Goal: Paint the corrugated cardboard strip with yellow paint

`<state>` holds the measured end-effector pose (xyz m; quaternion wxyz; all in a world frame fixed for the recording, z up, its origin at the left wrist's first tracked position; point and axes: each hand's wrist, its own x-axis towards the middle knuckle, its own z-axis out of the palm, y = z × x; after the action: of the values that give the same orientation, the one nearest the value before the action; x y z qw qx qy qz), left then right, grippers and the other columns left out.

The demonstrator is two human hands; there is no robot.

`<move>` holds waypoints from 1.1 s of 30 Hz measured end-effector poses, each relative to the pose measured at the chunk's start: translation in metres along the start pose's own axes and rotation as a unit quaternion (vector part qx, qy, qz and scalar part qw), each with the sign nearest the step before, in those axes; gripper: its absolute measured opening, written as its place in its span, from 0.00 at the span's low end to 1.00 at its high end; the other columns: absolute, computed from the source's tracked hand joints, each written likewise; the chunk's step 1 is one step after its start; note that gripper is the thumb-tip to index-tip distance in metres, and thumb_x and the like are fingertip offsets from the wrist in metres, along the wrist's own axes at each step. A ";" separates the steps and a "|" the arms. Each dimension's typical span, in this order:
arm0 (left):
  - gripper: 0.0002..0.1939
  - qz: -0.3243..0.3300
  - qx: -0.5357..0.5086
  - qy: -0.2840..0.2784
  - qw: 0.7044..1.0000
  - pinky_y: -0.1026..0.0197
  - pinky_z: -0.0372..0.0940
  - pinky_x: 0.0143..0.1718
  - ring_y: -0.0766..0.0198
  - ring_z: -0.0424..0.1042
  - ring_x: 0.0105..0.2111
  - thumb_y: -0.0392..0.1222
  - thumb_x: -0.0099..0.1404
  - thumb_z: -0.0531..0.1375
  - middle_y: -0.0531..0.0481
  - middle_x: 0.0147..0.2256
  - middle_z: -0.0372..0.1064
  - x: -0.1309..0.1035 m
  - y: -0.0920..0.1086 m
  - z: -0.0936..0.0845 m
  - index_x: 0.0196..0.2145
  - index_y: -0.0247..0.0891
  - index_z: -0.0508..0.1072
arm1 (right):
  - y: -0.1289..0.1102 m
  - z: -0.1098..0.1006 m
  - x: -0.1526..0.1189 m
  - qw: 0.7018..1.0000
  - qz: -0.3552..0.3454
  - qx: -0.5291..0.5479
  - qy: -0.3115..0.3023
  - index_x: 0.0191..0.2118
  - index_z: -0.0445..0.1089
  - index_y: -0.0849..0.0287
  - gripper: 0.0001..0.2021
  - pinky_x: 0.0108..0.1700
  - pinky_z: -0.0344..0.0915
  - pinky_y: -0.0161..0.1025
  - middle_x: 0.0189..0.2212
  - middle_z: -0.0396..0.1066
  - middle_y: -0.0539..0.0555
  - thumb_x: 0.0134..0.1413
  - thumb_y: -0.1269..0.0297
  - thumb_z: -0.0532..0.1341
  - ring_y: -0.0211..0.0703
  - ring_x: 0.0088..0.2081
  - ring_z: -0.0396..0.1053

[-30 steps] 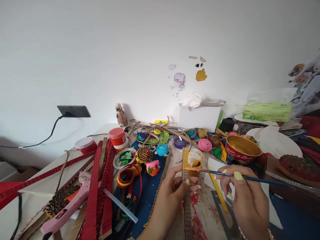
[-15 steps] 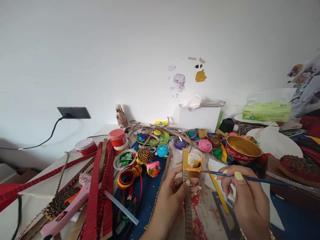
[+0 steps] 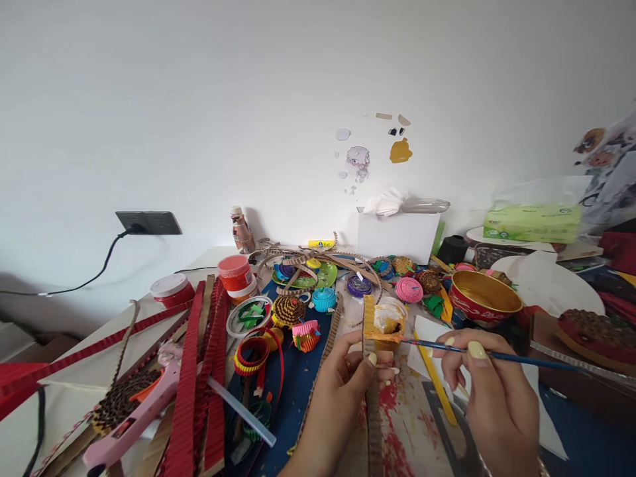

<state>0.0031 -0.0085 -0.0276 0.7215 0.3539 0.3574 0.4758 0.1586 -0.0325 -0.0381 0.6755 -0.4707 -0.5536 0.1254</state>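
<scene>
Yellow paint on a cardboard strip

The left hand [image 3: 345,384] pinches a brown cardboard strip [image 3: 371,411] between thumb and fingers. The strip stands up in front of the person, and its top end is yellow. The right hand [image 3: 497,391] grips a blue paint brush [image 3: 442,346] like a pencil. The brush lies sideways, and its orange tip seems to touch the strip just under the yellow part, but it is hard to be sure. A paint cup [image 3: 390,317] sits right behind the tip. Near the right hand are a yellow stick [image 3: 436,381] and a red bowl [image 3: 484,301]. Far to the left, a pink glue gun [image 3: 134,423] lies beside red strips [image 3: 183,381]. A purple roll [image 3: 359,285] and a pink roll [image 3: 409,289] sit behind the cup.
</scene>
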 end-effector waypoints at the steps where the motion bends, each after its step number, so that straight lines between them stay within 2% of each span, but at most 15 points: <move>1: 0.20 0.003 0.002 0.000 1.000 0.58 0.64 0.40 0.60 0.76 0.30 0.47 0.49 0.68 0.50 0.30 0.78 0.000 0.000 0.000 0.38 0.39 0.69 | 0.000 0.000 0.000 1.000 -0.002 -0.001 0.001 0.35 0.65 0.57 0.09 0.23 0.59 0.35 0.18 0.61 0.46 0.62 0.64 0.49 0.34 0.19 0.61; 7: 0.11 0.046 0.071 -0.003 0.996 0.60 0.63 0.38 0.59 0.73 0.35 0.40 0.54 0.64 0.47 0.37 0.76 0.002 -0.003 -0.005 0.36 0.38 0.74 | 0.001 0.000 0.000 1.000 -0.013 -0.001 0.008 0.35 0.65 0.57 0.09 0.24 0.60 0.35 0.18 0.61 0.46 0.62 0.64 0.49 0.33 0.18 0.61; 11: 0.11 0.066 0.118 0.001 0.991 0.59 0.62 0.41 0.57 0.71 0.38 0.36 0.56 0.60 0.47 0.38 0.76 0.002 -0.002 -0.009 0.39 0.38 0.76 | 0.000 0.000 0.000 1.000 -0.005 -0.009 0.013 0.35 0.65 0.57 0.09 0.24 0.59 0.35 0.17 0.60 0.46 0.62 0.63 0.49 0.34 0.19 0.61; 20: 0.10 0.064 0.119 0.025 0.991 0.62 0.61 0.38 0.59 0.70 0.34 0.35 0.53 0.62 0.49 0.32 0.76 0.001 0.001 -0.006 0.36 0.38 0.79 | 0.002 -0.002 -0.001 1.000 0.000 -0.006 0.011 0.34 0.65 0.58 0.09 0.23 0.59 0.34 0.20 0.63 0.47 0.62 0.64 0.50 0.33 0.19 0.59; 26: 0.10 0.067 0.116 0.004 0.991 0.60 0.61 0.41 0.57 0.71 0.37 0.36 0.55 0.61 0.48 0.34 0.76 0.002 0.000 -0.007 0.37 0.38 0.78 | 0.003 -0.002 0.000 1.000 0.008 -0.005 0.015 0.34 0.65 0.58 0.09 0.24 0.58 0.35 0.19 0.62 0.47 0.62 0.63 0.50 0.33 0.19 0.58; 33: 0.10 0.065 0.121 0.014 0.990 0.58 0.61 0.40 0.57 0.70 0.36 0.37 0.55 0.61 0.47 0.34 0.75 0.002 -0.001 -0.008 0.37 0.37 0.77 | 0.002 -0.001 0.001 0.999 0.015 -0.004 0.036 0.33 0.65 0.58 0.09 0.24 0.58 0.36 0.19 0.63 0.47 0.61 0.62 0.51 0.34 0.19 0.58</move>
<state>-0.0028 -0.0057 -0.0322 0.6363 0.4545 0.3983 0.4796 0.1607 -0.0314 -0.0394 0.6914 -0.4860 -0.5218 0.1163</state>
